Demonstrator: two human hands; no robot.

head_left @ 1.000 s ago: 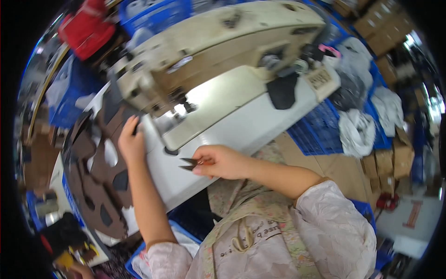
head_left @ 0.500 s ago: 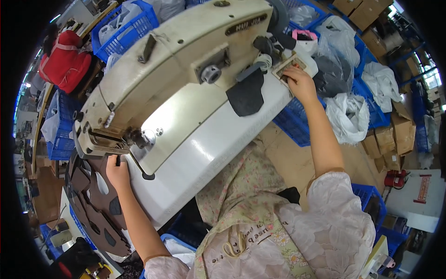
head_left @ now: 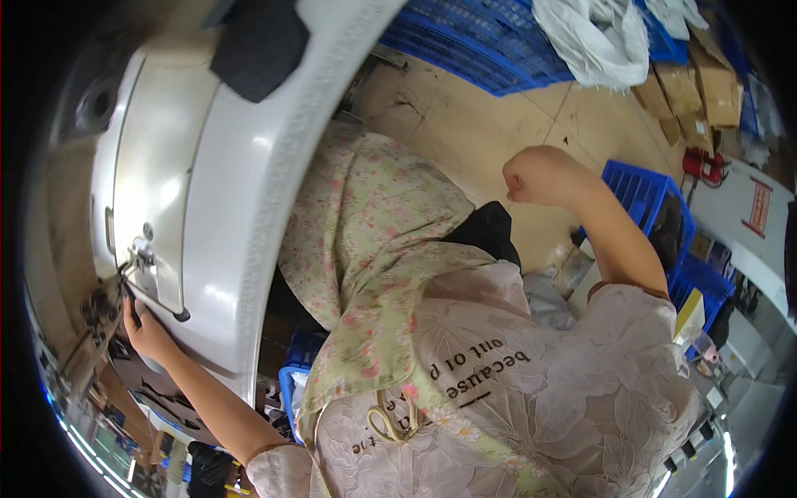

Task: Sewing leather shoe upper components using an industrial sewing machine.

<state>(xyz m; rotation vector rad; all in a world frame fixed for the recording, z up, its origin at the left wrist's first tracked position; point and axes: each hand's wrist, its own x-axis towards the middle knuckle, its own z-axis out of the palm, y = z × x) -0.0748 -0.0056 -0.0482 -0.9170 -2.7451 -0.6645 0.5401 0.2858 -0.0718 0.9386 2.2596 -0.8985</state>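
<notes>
A white sewing machine bed [head_left: 228, 207] runs along my left, with a shiny metal plate [head_left: 162, 158] set into it. At the plate's near end, beside the round metal needle area [head_left: 143, 253], is my left hand [head_left: 148, 334], its fingers closed on a small black piece [head_left: 127, 305] whose kind I cannot make out. Farther up the bed lies a flat black fabric piece [head_left: 259, 51]. My right hand [head_left: 541, 176] is raised off to the right above the floor, away from the machine. It is curled into a fist, and the inside is hidden.
Brown cut pieces [head_left: 162, 390] lie below my left hand. Blue crates [head_left: 490, 41] with a white sack [head_left: 598, 41] stand at the far side, cardboard boxes [head_left: 685, 87] beside them. Another blue crate [head_left: 643, 195] is behind my right forearm. A flowered apron [head_left: 374, 199] covers my lap.
The view has swung to the right and downward. My right hand has left the box-shaped holder at the machine's far end and come back closed. My left hand stays near the needle area.
</notes>
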